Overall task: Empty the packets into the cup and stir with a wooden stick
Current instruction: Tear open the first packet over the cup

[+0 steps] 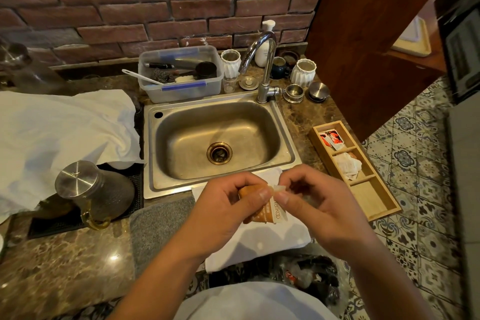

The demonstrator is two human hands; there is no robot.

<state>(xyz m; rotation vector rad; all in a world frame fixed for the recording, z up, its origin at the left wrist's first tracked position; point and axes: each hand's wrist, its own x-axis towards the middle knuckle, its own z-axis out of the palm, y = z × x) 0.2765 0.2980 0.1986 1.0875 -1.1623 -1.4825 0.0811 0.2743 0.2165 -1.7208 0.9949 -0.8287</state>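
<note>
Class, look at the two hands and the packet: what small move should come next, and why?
Probably tear the corner off. Both hands pinch the top of the brown packet, which looks still sealed, so nothing can pour yet. No cup shows in view.

Dim warm light, bowed wide-angle edges

two hands, one packet, one sink
</note>
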